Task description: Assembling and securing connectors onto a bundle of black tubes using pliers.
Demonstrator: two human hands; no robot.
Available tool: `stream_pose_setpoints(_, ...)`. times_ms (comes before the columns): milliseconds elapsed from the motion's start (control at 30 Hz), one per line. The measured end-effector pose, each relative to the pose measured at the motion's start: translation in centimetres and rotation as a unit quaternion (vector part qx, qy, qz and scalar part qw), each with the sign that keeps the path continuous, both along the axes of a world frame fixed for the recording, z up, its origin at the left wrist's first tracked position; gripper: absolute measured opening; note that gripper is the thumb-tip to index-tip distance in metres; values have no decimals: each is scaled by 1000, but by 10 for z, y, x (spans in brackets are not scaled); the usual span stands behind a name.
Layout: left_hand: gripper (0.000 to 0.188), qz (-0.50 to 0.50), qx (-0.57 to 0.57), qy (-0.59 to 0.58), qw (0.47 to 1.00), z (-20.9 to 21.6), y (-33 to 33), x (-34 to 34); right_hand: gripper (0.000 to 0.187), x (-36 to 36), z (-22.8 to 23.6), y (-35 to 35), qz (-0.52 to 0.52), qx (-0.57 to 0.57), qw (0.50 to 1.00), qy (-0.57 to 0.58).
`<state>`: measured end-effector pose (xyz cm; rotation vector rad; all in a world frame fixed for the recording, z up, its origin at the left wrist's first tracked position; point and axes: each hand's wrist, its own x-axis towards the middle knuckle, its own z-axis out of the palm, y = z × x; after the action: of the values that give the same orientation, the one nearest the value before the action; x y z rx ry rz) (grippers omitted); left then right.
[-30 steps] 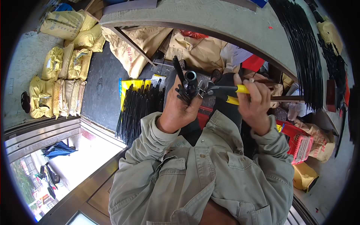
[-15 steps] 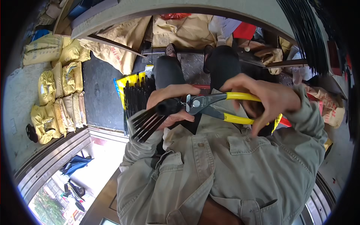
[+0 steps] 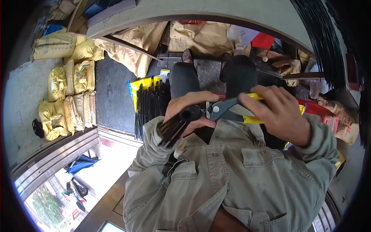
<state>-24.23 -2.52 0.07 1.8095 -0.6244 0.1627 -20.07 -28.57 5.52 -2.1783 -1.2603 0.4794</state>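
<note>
My left hand is closed around what looks like a black umbrella frame, a bundle of thin dark ribs with a round hollow end toward me. At the frame's right side, beside my left fingertips, sits a small silvery wire. The grey jaws of yellow-handled pliers meet this wire; whether they cut or only grip it cannot be seen. My right hand wraps over the pliers' handles, its fingers hiding most of the upper one.
Left of my legs stand several black umbrella frames by a yellow bag. Tan sacks line the left side. A grey tabletop edge curves across the front, with long black strips hanging at its right.
My right hand has closed further over the pliers, bringing the handles closer together. The whole scene has shifted slightly right in the view.
</note>
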Motion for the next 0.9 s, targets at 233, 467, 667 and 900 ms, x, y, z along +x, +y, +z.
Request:
stream_pose_setpoints(233, 54, -130, -88, 130, 979, 2, 6, -3, 55, 25, 13, -8, 13, -37, 831, 554)
stream_pose_setpoints(467, 49, 17, -70, 96, 993, 1, -6, -9, 42, 3, -3, 10, -27, -60, 984, -164)
stream_pose_setpoints(667, 43, 88, -100, 85, 987, -3, -12, -13, 43, 14, 6, 21, -34, -53, 945, -321)
stream_pose_setpoints(900, 50, 119, -94, 26, 988, -5, -6, -10, 35, 8, -29, 29, -59, -12, 972, -227)
